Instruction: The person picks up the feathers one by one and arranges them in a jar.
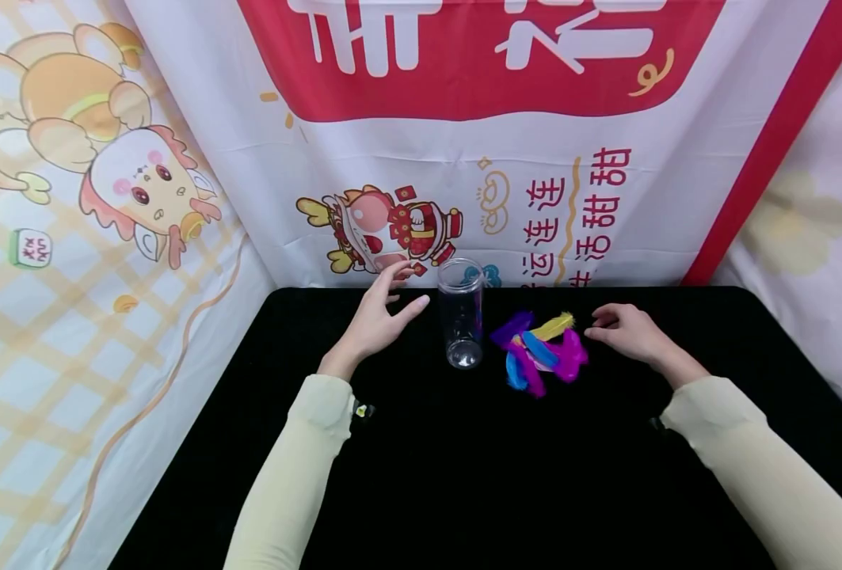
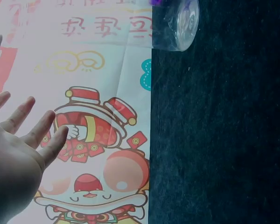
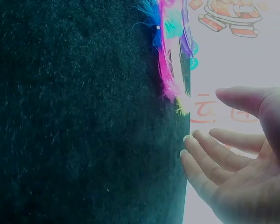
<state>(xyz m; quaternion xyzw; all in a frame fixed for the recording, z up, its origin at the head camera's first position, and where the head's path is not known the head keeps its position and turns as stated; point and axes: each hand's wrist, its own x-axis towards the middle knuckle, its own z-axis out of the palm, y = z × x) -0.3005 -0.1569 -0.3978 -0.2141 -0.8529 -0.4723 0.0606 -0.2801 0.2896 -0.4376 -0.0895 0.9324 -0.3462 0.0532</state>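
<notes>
A clear plastic cup (image 1: 461, 317), tall and see-through, stands upright on the black table near its far edge. My left hand (image 1: 381, 317) is just left of it, thumb and fingers spread apart, holding nothing; in the left wrist view the cup's base (image 2: 187, 23) shows beyond the fingers. To the right of the cup lies a loose pile of feathers (image 1: 540, 352) in purple, yellow, blue and magenta. Beside the pile's right side is my right hand (image 1: 630, 332), its fingers relaxed and nothing in them. The right wrist view shows the feathers (image 3: 168, 51) apart from the fingertips.
The black tabletop (image 1: 520, 483) runs under both forearms. Behind it hangs a white cloth (image 1: 392, 150) with red printing and cartoon figures. Another patterned cloth (image 1: 57, 317) hangs along the left side.
</notes>
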